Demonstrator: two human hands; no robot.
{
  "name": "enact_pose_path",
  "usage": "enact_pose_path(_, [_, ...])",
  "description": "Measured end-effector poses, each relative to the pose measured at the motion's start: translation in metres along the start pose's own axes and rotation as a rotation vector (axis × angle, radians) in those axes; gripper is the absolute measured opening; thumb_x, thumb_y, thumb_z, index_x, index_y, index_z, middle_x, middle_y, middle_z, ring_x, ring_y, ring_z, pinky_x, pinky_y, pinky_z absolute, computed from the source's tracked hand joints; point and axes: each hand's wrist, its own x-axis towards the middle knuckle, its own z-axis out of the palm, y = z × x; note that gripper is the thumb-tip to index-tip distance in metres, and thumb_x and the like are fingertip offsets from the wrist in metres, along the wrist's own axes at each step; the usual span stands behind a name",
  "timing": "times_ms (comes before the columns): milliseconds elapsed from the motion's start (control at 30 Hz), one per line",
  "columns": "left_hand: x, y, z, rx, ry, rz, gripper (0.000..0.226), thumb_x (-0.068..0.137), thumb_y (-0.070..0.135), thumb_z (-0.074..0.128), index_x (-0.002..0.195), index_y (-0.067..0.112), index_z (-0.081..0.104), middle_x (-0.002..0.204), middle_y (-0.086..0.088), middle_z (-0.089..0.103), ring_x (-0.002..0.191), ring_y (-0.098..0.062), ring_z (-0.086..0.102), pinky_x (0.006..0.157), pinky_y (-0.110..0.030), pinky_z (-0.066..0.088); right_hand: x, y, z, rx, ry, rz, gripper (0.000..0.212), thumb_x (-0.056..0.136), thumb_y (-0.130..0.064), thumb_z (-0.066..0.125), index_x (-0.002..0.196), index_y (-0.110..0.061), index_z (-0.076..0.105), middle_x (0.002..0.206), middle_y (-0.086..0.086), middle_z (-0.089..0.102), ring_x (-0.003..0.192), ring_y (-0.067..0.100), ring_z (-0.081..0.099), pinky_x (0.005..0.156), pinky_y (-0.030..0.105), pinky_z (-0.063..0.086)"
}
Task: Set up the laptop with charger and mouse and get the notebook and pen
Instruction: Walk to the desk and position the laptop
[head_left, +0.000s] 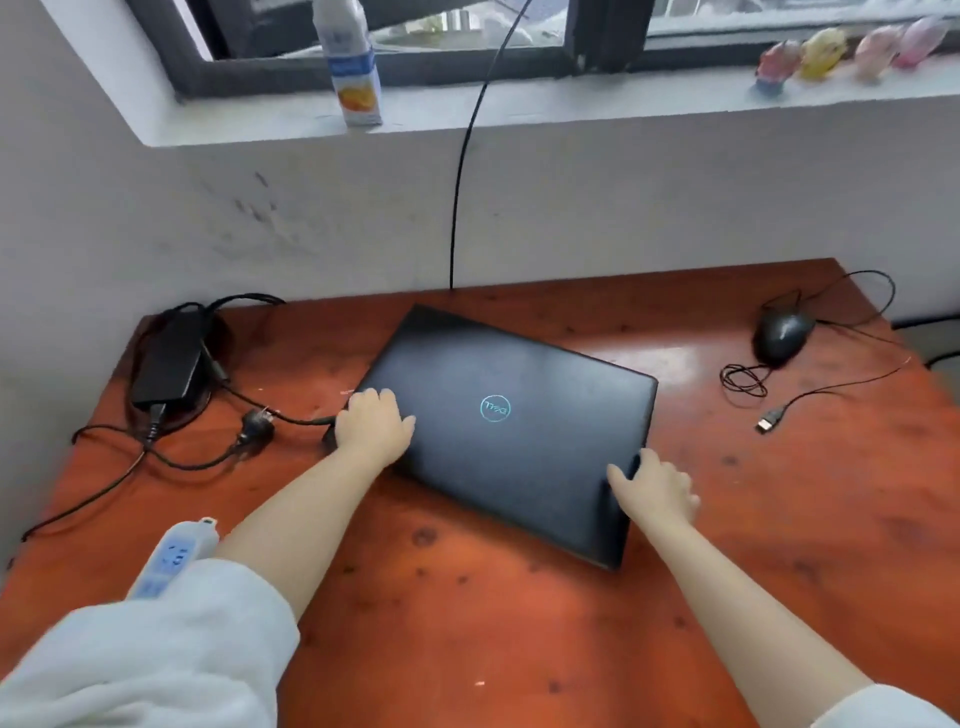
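A closed black laptop (519, 415) lies askew in the middle of the reddish wooden table (467, 623). My left hand (374, 423) grips its left corner, fingers on the lid. My right hand (654, 488) holds the near right edge, fingers curled over it. The black charger brick (169, 361) with its tangled cable and plug (257, 426) lies at the table's left. A black wired mouse (782, 335) sits at the far right, its USB plug (769, 422) loose on the table. No notebook or pen is in view.
A white power strip (171, 558) lies at the near left edge beside my sleeve. A black cable (460, 182) hangs from the window down behind the table. A carton (353, 67) and small figurines (826, 52) stand on the window sill.
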Motion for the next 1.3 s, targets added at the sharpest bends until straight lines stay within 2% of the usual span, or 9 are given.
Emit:
enact_pose_path(100, [0.045, 0.0, 0.007, -0.057, -0.003, -0.046, 0.061, 0.089, 0.05, 0.048, 0.126, 0.002, 0.043, 0.132, -0.021, 0.048, 0.123, -0.035, 0.042, 0.1, -0.041, 0.039, 0.014, -0.01, 0.006, 0.1, 0.013, 0.069, 0.054, 0.088, -0.037, 0.055, 0.129, -0.007, 0.039, 0.132, 0.018, 0.051, 0.124, 0.036, 0.042, 0.099, 0.045, 0.036])
enact_pose_path(233, [0.083, -0.002, 0.017, -0.158, -0.115, -0.101, 0.086, 0.082, 0.064, 0.048, 0.139, 0.003, 0.027, 0.136, -0.025, 0.043, 0.124, -0.04, 0.042, 0.102, -0.044, 0.038, 0.033, -0.032, 0.012, 0.259, 0.071, 0.178, 0.066, 0.085, -0.034, 0.061, 0.134, -0.003, 0.03, 0.135, 0.024, 0.045, 0.125, 0.04, 0.04, 0.102, 0.048, 0.035])
enact_pose_path(367, [0.101, -0.004, 0.017, -0.305, -0.159, -0.144, 0.095, 0.071, 0.064, 0.063, 0.136, 0.004, 0.028, 0.136, -0.025, 0.042, 0.127, -0.041, 0.038, 0.104, -0.055, 0.038, 0.043, -0.047, 0.022, 0.333, 0.098, 0.331, 0.073, 0.081, -0.038, 0.065, 0.134, -0.003, 0.028, 0.137, 0.025, 0.039, 0.127, 0.041, 0.035, 0.103, 0.048, 0.033])
enact_pose_path(467, [0.108, -0.004, 0.014, -0.419, -0.212, -0.231, 0.096, 0.066, 0.061, 0.071, 0.134, 0.006, 0.031, 0.138, -0.021, 0.043, 0.129, -0.038, 0.037, 0.107, -0.05, 0.036, 0.047, -0.045, 0.022, 0.495, 0.144, 0.389, 0.079, 0.079, -0.034, 0.07, 0.138, -0.006, 0.025, 0.139, 0.025, 0.037, 0.129, 0.04, 0.031, 0.103, 0.048, 0.034])
enact_pose_path(600, [0.105, -0.004, 0.013, -0.493, -0.285, -0.355, 0.097, 0.061, 0.059, 0.076, 0.131, 0.005, 0.036, 0.138, -0.018, 0.046, 0.128, -0.036, 0.04, 0.108, -0.043, 0.038, 0.052, -0.033, 0.02, 0.606, 0.169, 0.371, 0.085, 0.076, -0.029, 0.074, 0.141, -0.008, 0.024, 0.141, 0.024, 0.038, 0.132, 0.039, 0.031, 0.106, 0.047, 0.032])
enact_pose_path(733, [0.068, 0.005, 0.024, -0.494, -0.276, -0.417, 0.096, 0.065, 0.057, 0.075, 0.132, 0.002, 0.034, 0.142, -0.021, 0.04, 0.132, -0.036, 0.036, 0.108, -0.039, 0.033, 0.053, -0.02, 0.01, 0.6, 0.173, 0.364, 0.086, 0.074, -0.033, 0.075, 0.141, -0.009, 0.026, 0.141, 0.023, 0.038, 0.133, 0.038, 0.029, 0.107, 0.047, 0.031])
enact_pose_path(900, [0.017, 0.007, 0.034, -0.518, -0.329, -0.49, 0.097, 0.067, 0.056, 0.073, 0.133, 0.001, 0.031, 0.14, -0.019, 0.043, 0.133, -0.035, 0.035, 0.109, -0.042, 0.036, 0.044, 0.005, 0.001, 0.519, 0.145, 0.274, 0.087, 0.073, -0.034, 0.075, 0.14, -0.008, 0.025, 0.142, 0.022, 0.038, 0.133, 0.037, 0.029, 0.108, 0.046, 0.03])
enact_pose_path(1033, [-0.031, 0.006, 0.05, -0.574, -0.341, -0.587, 0.099, 0.066, 0.056, 0.074, 0.134, 0.0, 0.029, 0.138, -0.017, 0.044, 0.125, -0.036, 0.044, 0.103, -0.041, 0.042, 0.04, 0.018, -0.006, 0.446, 0.085, 0.16, 0.082, 0.074, -0.036, 0.073, 0.138, -0.01, 0.03, 0.139, 0.02, 0.041, 0.131, 0.036, 0.031, 0.107, 0.046, 0.031])
enact_pose_path(1300, [-0.087, 0.001, 0.068, -0.653, -0.292, -0.713, 0.1, 0.065, 0.055, 0.075, 0.135, 0.0, 0.029, 0.137, -0.018, 0.044, 0.122, -0.037, 0.047, 0.102, -0.047, 0.044, 0.025, 0.034, -0.003, 0.406, 0.017, 0.038, 0.073, 0.075, -0.037, 0.072, 0.132, -0.009, 0.036, 0.134, 0.021, 0.046, 0.128, 0.037, 0.035, 0.105, 0.047, 0.035])
